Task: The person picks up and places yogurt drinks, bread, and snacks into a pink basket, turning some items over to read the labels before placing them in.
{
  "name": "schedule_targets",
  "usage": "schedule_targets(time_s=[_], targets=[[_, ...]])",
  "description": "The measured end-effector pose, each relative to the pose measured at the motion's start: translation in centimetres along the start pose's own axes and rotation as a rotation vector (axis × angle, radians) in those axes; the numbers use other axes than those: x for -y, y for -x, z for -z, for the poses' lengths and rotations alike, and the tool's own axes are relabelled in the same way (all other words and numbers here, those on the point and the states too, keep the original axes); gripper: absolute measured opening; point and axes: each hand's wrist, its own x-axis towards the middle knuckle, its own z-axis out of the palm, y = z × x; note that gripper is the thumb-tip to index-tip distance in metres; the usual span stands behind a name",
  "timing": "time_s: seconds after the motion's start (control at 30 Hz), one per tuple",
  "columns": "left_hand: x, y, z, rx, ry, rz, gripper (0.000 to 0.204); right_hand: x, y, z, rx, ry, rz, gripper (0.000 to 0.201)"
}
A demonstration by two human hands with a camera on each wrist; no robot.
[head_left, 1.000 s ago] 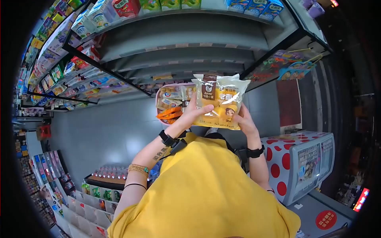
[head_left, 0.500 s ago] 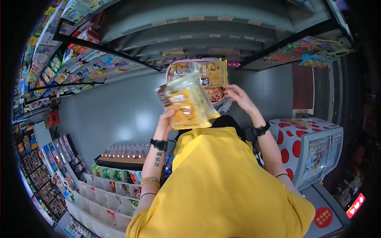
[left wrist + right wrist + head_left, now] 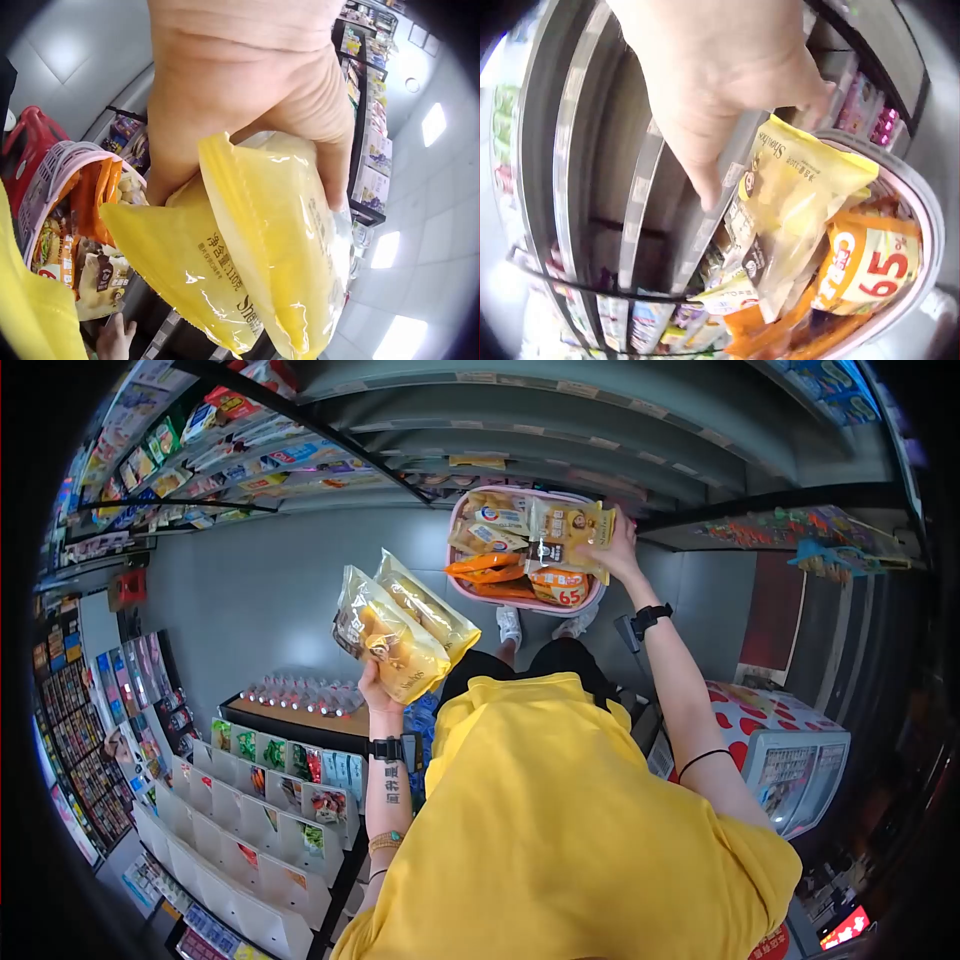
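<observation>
My left hand [image 3: 380,690] grips two clear-and-yellow bread bags [image 3: 385,645] by their lower ends, left of the basket; in the left wrist view, thumb and fingers [image 3: 247,97] curl round the bags [image 3: 262,247]. The right hand [image 3: 618,550] is at the right side of the pink basket [image 3: 452,535], beside a yellow bread bag [image 3: 570,525] lying on top. In the right wrist view this hand [image 3: 727,82] has its thumb and fingers spread above the bag [image 3: 795,187]; whether they touch it, I cannot tell. Orange bags [image 3: 870,262] lie beside it.
Grey shelves [image 3: 560,430] rise behind the basket, with packaged snacks [image 3: 250,440] on racks at left. White divided bins [image 3: 240,840] and a tray of bottles [image 3: 305,695] stand at lower left, a red-dotted freezer [image 3: 790,750] at right. The person's shoes [image 3: 510,625] are just below the basket.
The left hand's bags have moved left, away from the basket, after both hands held bags earlier. The right hand has moved from the basket's lower right edge up beside the top bag.
</observation>
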Motion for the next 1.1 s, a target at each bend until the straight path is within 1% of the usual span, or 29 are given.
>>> schedule_targets(time_s=[0.03, 0.07, 0.17, 0.2, 0.3, 0.5, 0.6, 0.7, 0.73, 0.77, 0.83, 0.87, 0.9, 0.93, 1.0, 1.1], targets=[[0.0, 0.2, -0.3, 0.013, -0.008, 0.0, 0.07, 1.7, -0.5, 0.6, 0.004, 0.204, 0.12, 0.121], [0.1, 0.4, -0.4, 0.027, -0.015, -0.001, 0.07, 3.1, -0.6, 1.0, 0.144, 0.268, 0.174, 0.13], [0.5, 0.7, -0.3, 0.067, -0.011, -0.005, 0.067, 4.1, -1.3, -0.4, 0.289, 0.556, 0.386, 0.135], [0.6, 0.7, -0.2, 0.073, -0.004, -0.007, 0.067, 4.2, -1.7, -0.9, 0.345, 0.567, 0.363, 0.139], [0.8, 0.8, -0.1, 0.08, 0.016, -0.013, 0.065, 3.9, -2.2, -2.3, 0.398, 0.639, 0.328, 0.14], [1.2, 1.3, 0.3, 0.034, 0.029, -0.022, 0.065, 2.7, -2.7, -3.4, 0.315, 0.621, 0.363, 0.121], [1.4, 1.2, 0.4, 0.032, 0.018, -0.022, 0.065, 2.8, -2.5, -2.5, 0.281, 0.496, 0.351, 0.108], [1.4, 1.1, -0.3, 0.06, 0.031, -0.012, 0.065, 4.1, -1.5, -0.1, 0.347, 0.372, 0.13, 0.104], [1.5, 0.9, -0.4, 0.069, 0.04, -0.015, 0.065, 5.1, -0.8, 1.4, 0.393, 0.331, 0.074, 0.098], [1.5, 0.5, -0.5, 0.08, 0.049, -0.018, 0.065, 4.0, -0.8, 1.6, 0.438, 0.013, 0.08, 0.095], [1.3, 0.2, -1.2, 0.074, 0.032, -0.011, 0.065, 3.7, 0.0, 3.1, 0.509, -0.622, 0.098, 0.09], [1.3, -0.1, -1.7, 0.072, 0.024, -0.006, 0.065, 3.2, 1.0, 4.4, 0.602, -0.991, -0.078, 0.092], [1.3, -0.3, -2.0, 0.086, 0.023, -0.004, 0.065, 4.1, 3.0, 6.5, 0.602, -1.228, -0.201, 0.087], [1.2, -0.4, -2.3, 0.099, 0.022, 0.002, 0.065, 5.2, 5.1, 8.1, 0.605, -1.443, -0.239, 0.085], [1.1, -0.8, -3.0, 0.108, -0.002, 0.006, 0.066, 7.2, 9.1, 11.0, 0.614, -1.826, -0.288, 0.085], [1.0, -1.6, -4.2, 0.152, -0.033, 0.002, 0.067, 10.6, 13.0, 13.3, 0.635, -2.031, -0.188, 0.091]])
